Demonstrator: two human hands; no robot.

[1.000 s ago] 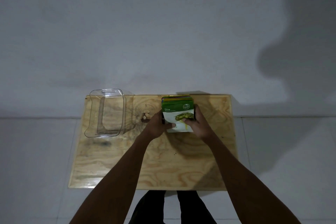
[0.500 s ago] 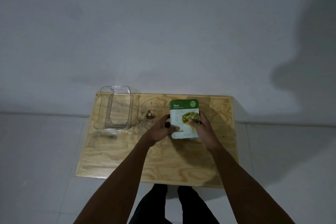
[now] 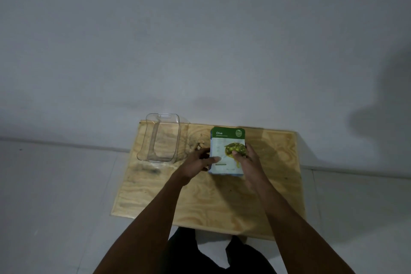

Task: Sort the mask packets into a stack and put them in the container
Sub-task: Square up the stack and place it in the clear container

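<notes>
- Both hands are on the stack of mask packets [image 3: 226,151], sitting toward the back middle of the plywood table [image 3: 211,202]. Top packet is green and white with "Olive" printed on it and a picture of olives.
- Left hand [image 3: 196,162] is curled around the stack's left edge, thumb lying across the front of the top packet, fingers tucked behind it.
- Right hand [image 3: 246,158] grips the right side, thumb pressed onto the olive picture, so it covers part of the print.
- A thin blue edge peeks out at the bottom of the stack, so there's more than one packet there; can't count them from this angle.
- The clear plastic container [image 3: 160,138] sits at the back left corner of the table, well apart from the stack, open top, nothing visible in it.
- Between the container and the left hand there's a small dark knot or chipped spot [image 3: 199,145] in the wood, otherwise that stretch of table is bare.
- Pale wall [image 3: 200,40] behind, light floor [image 3: 55,196] all around, and dark trousers [image 3: 213,253] showing at the near table edge.
</notes>
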